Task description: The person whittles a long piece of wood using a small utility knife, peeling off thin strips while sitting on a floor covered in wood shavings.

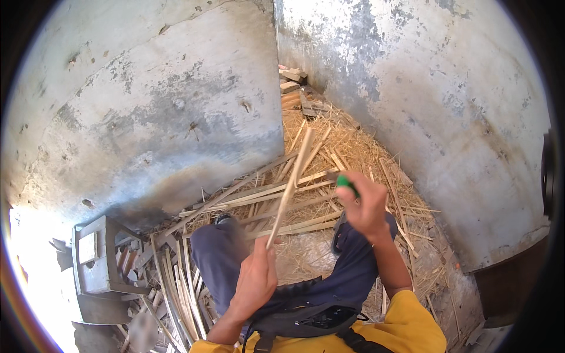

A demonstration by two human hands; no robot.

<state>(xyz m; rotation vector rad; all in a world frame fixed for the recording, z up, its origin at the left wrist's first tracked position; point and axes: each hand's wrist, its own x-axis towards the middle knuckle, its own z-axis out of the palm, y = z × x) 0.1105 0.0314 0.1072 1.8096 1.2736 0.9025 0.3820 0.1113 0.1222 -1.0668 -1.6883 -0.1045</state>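
In my left hand (pixel 258 276) is the lower end of a long, pale bamboo strip (pixel 289 191), with the fingers wrapped around it. The strip rises at a slant in front of me, its far end free. My right hand (pixel 366 203) grips a green-handled tool (pixel 346 185), to the right of the strip and apart from it. A short dark part juts from the handle toward the strip; whether it is a blade I cannot make out. Below both hands are my bent legs in dark trousers (pixel 220 265).
Straw-like shavings (pixel 338 138) and several loose strips (pixel 259 197) cover the floor ahead. More strips (pixel 183 294) lie in a bundle at my left, near a grey wooden stool-like frame (pixel 97 259). Worn walls (pixel 176 112) meet in the far corner, where bricks (pixel 292 76) are piled.
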